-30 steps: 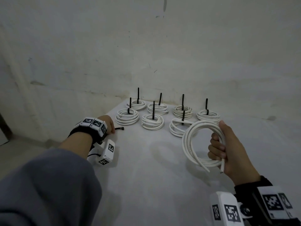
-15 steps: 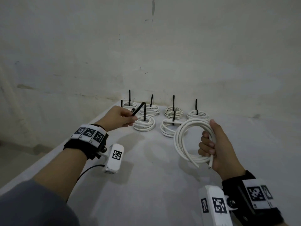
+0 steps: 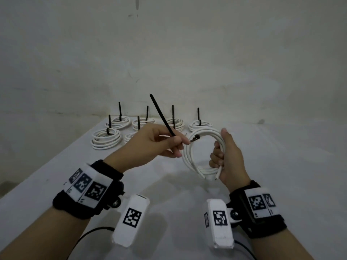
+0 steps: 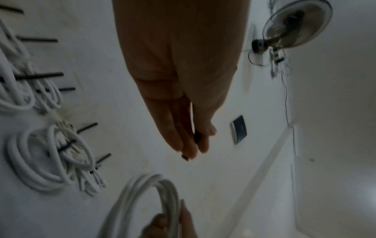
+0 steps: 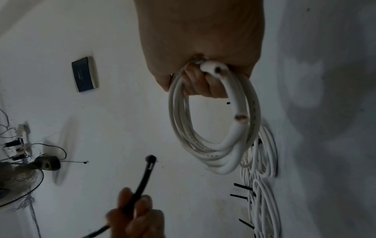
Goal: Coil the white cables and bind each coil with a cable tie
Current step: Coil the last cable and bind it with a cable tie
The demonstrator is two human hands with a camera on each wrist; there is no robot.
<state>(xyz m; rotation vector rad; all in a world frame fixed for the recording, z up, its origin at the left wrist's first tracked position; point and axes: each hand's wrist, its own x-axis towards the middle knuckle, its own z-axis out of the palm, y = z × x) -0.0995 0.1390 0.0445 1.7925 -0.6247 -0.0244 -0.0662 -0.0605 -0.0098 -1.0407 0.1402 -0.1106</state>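
My right hand (image 3: 223,156) grips an unbound white cable coil (image 3: 195,158) upright above the table, fingers curled round its right side; the right wrist view shows the coil (image 5: 215,153) with both cut ends free. My left hand (image 3: 161,145) pinches a black cable tie (image 3: 163,117) near its head end. The tie's tail slants up to the left, and its head (image 3: 195,138) nearly touches the coil's upper left rim. In the left wrist view only the tie's head (image 4: 197,136) shows between my fingertips, with the coil (image 4: 154,193) below.
Several bound white coils (image 3: 106,138) with black tie tails standing up lie in rows at the far end of the white table (image 3: 169,184), against the wall. A wall fan (image 4: 295,27) and a dark wall panel (image 5: 84,74) appear in the wrist views.
My left hand picked the black tie up at the table's left edge and carried it right to the coil. My right hand kept hold of the coil, drawing it slightly nearer.
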